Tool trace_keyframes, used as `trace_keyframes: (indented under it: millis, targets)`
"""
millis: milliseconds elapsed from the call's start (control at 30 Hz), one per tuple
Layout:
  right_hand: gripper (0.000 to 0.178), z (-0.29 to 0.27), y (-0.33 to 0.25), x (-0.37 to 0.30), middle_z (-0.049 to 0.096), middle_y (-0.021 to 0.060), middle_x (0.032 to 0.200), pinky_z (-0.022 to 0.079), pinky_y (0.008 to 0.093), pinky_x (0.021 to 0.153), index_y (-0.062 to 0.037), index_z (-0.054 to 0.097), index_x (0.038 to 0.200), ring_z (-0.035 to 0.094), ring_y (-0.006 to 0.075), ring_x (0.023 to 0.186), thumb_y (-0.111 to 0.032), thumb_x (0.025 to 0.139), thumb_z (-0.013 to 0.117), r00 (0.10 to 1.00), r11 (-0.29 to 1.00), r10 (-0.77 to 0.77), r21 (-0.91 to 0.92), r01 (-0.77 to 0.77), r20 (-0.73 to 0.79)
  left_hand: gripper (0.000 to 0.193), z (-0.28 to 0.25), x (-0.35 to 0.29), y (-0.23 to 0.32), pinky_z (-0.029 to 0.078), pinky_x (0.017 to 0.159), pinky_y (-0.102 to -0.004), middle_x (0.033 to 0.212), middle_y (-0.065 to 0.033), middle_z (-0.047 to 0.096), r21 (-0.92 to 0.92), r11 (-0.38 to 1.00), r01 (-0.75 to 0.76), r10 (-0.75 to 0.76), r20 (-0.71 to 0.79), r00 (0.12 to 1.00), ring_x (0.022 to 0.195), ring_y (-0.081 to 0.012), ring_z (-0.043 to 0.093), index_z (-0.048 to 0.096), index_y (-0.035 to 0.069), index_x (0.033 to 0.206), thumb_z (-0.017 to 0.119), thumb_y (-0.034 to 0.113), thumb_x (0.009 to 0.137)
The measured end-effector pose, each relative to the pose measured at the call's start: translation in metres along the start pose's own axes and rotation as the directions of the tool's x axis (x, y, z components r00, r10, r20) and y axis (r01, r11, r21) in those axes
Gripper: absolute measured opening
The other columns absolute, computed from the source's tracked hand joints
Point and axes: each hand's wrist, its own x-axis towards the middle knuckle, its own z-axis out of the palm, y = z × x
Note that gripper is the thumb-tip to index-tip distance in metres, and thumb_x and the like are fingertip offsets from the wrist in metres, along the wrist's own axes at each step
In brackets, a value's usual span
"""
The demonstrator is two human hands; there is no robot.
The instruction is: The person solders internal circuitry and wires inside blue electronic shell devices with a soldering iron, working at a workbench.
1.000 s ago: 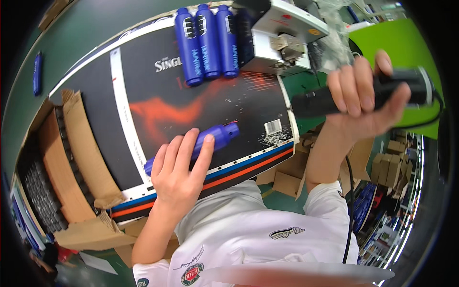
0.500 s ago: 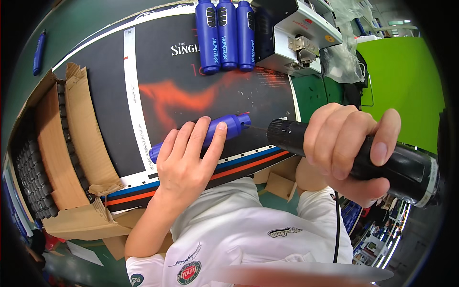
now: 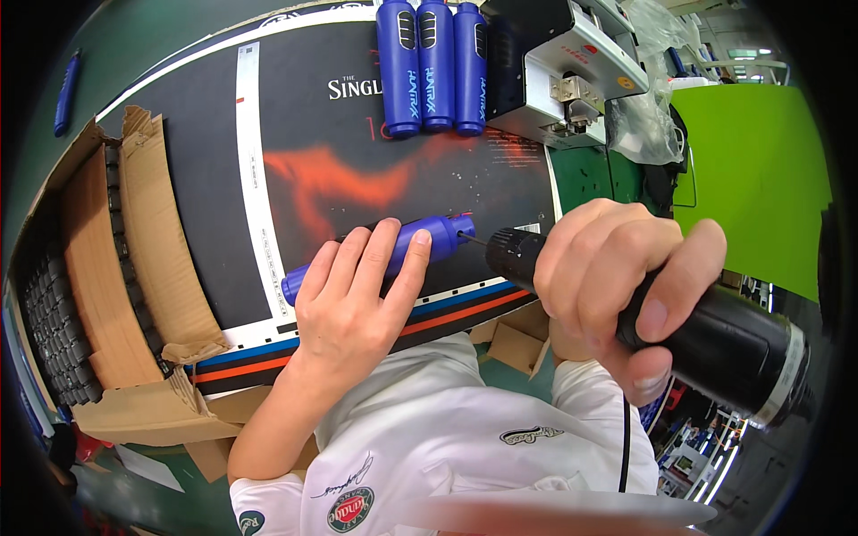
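Observation:
My left hand (image 3: 350,308) lies over a blue cylindrical casing (image 3: 442,238), its fingers wrapped round it and pressing it to the printed mat (image 3: 402,179). The casing's narrower end points right, and a small hole shows near that end. In my right hand (image 3: 617,272) is a black electric screwdriver (image 3: 724,353), gripped round its body and tilted down to the left. Its thin bit (image 3: 478,239) reaches the casing's right end at the hole; I cannot tell how far it goes in. Part of the casing is hidden under my left fingers.
Three similar blue casings (image 3: 435,71) lie side by side at the back. Right of them stands a metal machine (image 3: 572,71) with clear plastic wrap (image 3: 643,125). At left is an open cardboard box (image 3: 170,241) holding many black parts. A blue pen-like object (image 3: 66,94) lies far left.
My right hand has moved the screwdriver left, bringing its nose closer to the casing. The bit is now at the hole. My left hand keeps its hold, nearly still. The view has shifted slightly.

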Motion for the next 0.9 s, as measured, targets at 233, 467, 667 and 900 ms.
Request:
trace_keyframes:
  millis: [233, 467, 667, 900]
  targets:
    - [0.03, 0.003, -0.005, 0.007, 0.061, 0.0013, 0.07, 0.049, 0.027, 0.047, -0.011, 0.047, 0.097, 0.057, 0.013, 0.051, -0.02, 0.087, 0.074, 0.987, 0.995, 0.093, -0.042, -0.088, 0.132, 0.044, 0.002, -0.002, 0.0, 0.052, 0.076, -0.0404, 0.106, -0.0165, 0.065, -0.009, 1.0, 0.004, -0.004, -0.015, 1.0, 0.089, -0.0291, 0.064, 0.067, 0.007, 0.115, 0.065, 0.009, 0.072]
    - [0.038, -0.008, -0.01, -0.019, 0.059, 0.0001, 0.07, 0.049, 0.0233, 0.051, -0.01, 0.048, 0.107, 0.057, 0.0096, 0.056, -0.036, 0.09, 0.07, 0.943, 0.928, -0.071, 0.324, 0.181, -0.325, 0.045, -0.007, 0.003, 0.001, 0.051, 0.077, -0.0404, 0.108, -0.0148, 0.063, 0.042, 0.999, 0.008, -0.008, 0.015, 1.0, 0.093, -0.0277, 0.062, 0.066, 0.008, 0.116, 0.065, 0.008, 0.071]
    - [0.033, 0.018, -0.001, -0.066, 0.059, 0.0062, 0.08, 0.047, 0.0291, 0.052, -0.0071, 0.045, 0.124, 0.054, 0.0134, 0.056, -0.015, 0.093, 0.053, 0.654, 0.646, 0.603, 0.761, -0.064, -0.457, 0.05, -0.069, 0.021, -0.006, 0.049, 0.085, -0.0369, 0.109, -0.014, 0.059, -0.713, 0.628, 0.311, -0.348, 0.101, 0.932, 0.096, -0.0264, 0.059, 0.062, 0.001, 0.118, 0.079, -0.002, 0.071]
    - [0.046, 0.083, 0.029, -0.07, 0.059, 0.0246, 0.12, 0.062, 0.0341, 0.074, 0.0019, 0.04, 0.135, 0.069, 0.0291, 0.094, -0.016, 0.096, 0.056, 0.566, 0.569, 0.774, 0.705, -0.423, -0.285, 0.054, -0.092, -0.006, -0.005, 0.051, 0.099, -0.0422, 0.12, -0.0177, 0.061, -0.975, 0.082, 0.207, -0.492, 0.141, 0.859, 0.116, -0.0285, 0.06, 0.048, -0.003, 0.127, 0.074, -0.004, 0.081]
